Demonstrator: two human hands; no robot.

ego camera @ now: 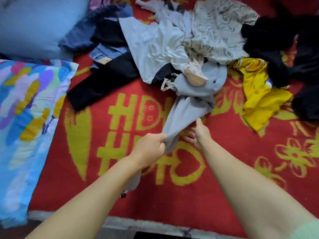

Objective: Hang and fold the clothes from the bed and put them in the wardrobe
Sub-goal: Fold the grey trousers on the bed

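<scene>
The left hand (148, 149) has its fingers (161, 138) bunched round the near end of a grey garment (186, 107); just right of them, the right hand (198, 133) reaches under the cloth, grip unclear. Beyond the fingers the clothes pile (181, 49) lies unsorted on the bed (172, 195): nothing folded yet, wardrobe unseen.

Right fingers (189, 135): I can't see their tips, tucked behind the grey garment (188, 107).
Garment tail: hidden under my left hand (150, 147).
</scene>
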